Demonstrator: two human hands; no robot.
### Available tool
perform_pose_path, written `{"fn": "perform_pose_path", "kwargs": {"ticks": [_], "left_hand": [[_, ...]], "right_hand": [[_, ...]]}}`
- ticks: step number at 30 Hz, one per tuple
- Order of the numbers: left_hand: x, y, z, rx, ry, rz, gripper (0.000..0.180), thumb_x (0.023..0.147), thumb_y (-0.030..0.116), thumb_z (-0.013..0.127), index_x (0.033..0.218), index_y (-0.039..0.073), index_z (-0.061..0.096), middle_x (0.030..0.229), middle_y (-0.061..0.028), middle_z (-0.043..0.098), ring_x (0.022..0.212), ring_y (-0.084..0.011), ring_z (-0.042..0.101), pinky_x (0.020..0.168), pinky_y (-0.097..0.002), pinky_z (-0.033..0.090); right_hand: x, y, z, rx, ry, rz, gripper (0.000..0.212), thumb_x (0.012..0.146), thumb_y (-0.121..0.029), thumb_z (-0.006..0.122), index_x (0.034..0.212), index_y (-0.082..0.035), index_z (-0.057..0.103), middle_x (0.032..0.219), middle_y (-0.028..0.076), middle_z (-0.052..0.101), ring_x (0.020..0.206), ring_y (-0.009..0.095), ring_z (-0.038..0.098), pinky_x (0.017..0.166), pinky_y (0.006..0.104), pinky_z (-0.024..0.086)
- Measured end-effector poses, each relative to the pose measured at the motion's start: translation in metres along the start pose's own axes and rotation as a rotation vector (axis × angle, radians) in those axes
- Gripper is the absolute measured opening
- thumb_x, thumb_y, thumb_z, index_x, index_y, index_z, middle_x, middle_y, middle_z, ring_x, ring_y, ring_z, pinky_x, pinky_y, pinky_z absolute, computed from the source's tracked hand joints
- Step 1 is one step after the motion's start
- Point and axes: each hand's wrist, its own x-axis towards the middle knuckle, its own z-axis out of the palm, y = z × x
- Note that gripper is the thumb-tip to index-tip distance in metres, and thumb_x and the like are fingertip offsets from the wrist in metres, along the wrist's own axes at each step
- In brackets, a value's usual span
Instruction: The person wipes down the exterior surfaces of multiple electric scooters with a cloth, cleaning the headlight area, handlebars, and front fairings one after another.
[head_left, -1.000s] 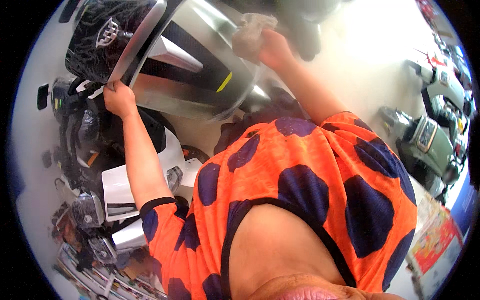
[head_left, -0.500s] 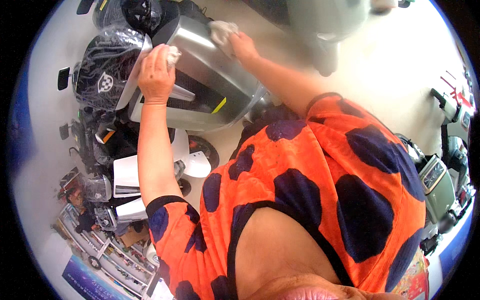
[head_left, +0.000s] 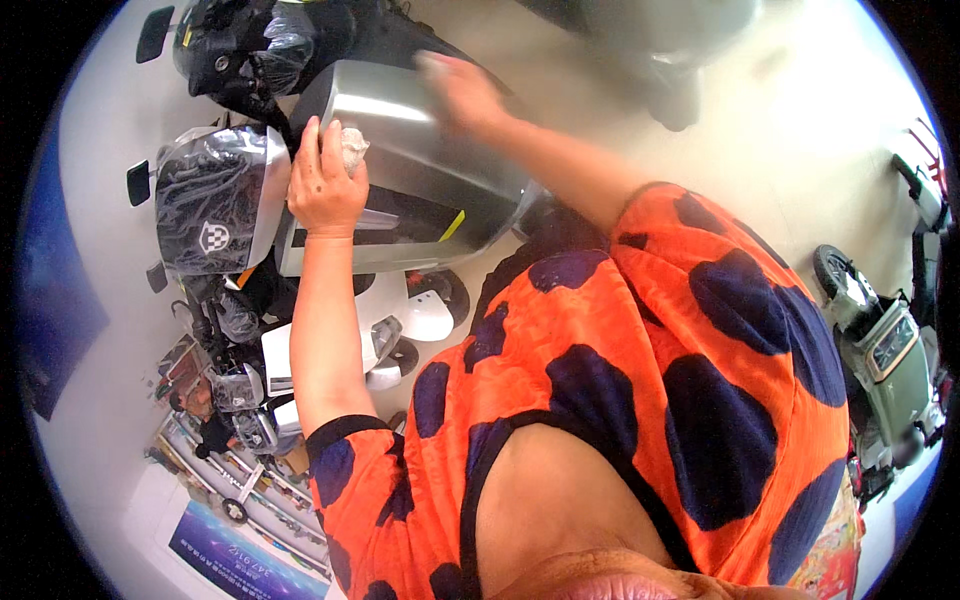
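A glossy grey body panel of a scooter (head_left: pixel 395 140), with a dark inset and a yellow strip, lies beneath both hands. My left hand (head_left: pixel 325 195) rests at the panel's left edge, a crumpled whitish cloth (head_left: pixel 353 150) held at its thumb side. The fingers of that hand stretch over the edge, beside a plastic-wrapped black seat or backrest (head_left: pixel 205 210) with a white emblem. Over the panel's far right side, my right hand (head_left: pixel 468 97) is smeared by motion. Only a pale bit of its cloth shows at the fingertips.
More scooters stand at the left, with white body parts (head_left: pixel 430 316) and a mirror (head_left: pixel 155 35). A greenish scooter (head_left: pixel 885 375) is at the right. Another pale vehicle (head_left: pixel 670 50) stands at the far side. Lower left, a person (head_left: pixel 205 415) is near shelving; a blue banner (head_left: pixel 235 550) hangs there.
My right hand has moved slightly left and nearer over the panel, and is now blurred. The left hand, with its cloth, sits lower and a little to the right as the view shifts.
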Motion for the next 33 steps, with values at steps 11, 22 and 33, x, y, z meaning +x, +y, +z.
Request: {"fn": "perform_pose_path", "kwargs": {"ticks": [11,22,33], "left_hand": [[0.006,0.003,-0.002,-0.05,-0.043,0.009,0.047,0.072,0.014,0.06,0.118,0.011,0.049,0.121,-0.0116,0.053,0.1,-0.0295,0.057,0.081,-0.0353,0.049],[0.001,0.004,-0.007,-0.028,-0.048,0.013,0.043,0.075,0.015,0.057,0.117,0.01,0.049,0.12,-0.0131,0.053,0.1,-0.0298,0.057,0.081,-0.0358,0.049],[0.005,-0.001,0.001,-0.017,-0.023,0.041,0.048,0.07,0.019,0.064,0.116,0.012,0.051,0.118,-0.0124,0.053,0.092,-0.0288,0.06,0.074,-0.0343,0.051]], "right_hand": [[0.01,0.177,-0.076,-0.557,-0.183,0.248,0.033,0.085,-0.022,0.044,0.112,-0.008,0.055,0.106,0.018,0.06,0.099,0.031,0.058,0.089,0.0402,0.044],[0.013,0.008,-0.002,-0.173,-0.116,-0.424,0.035,0.083,-0.019,0.047,0.114,-0.006,0.055,0.117,0.016,0.054,0.111,0.031,0.049,0.097,0.0361,0.037],[-0.024,0.158,-0.06,-0.389,0.077,-0.085,0.038,0.084,-0.01,0.042,0.121,-0.01,0.051,0.116,0.016,0.055,0.111,0.03,0.049,0.098,0.0352,0.036]]}}
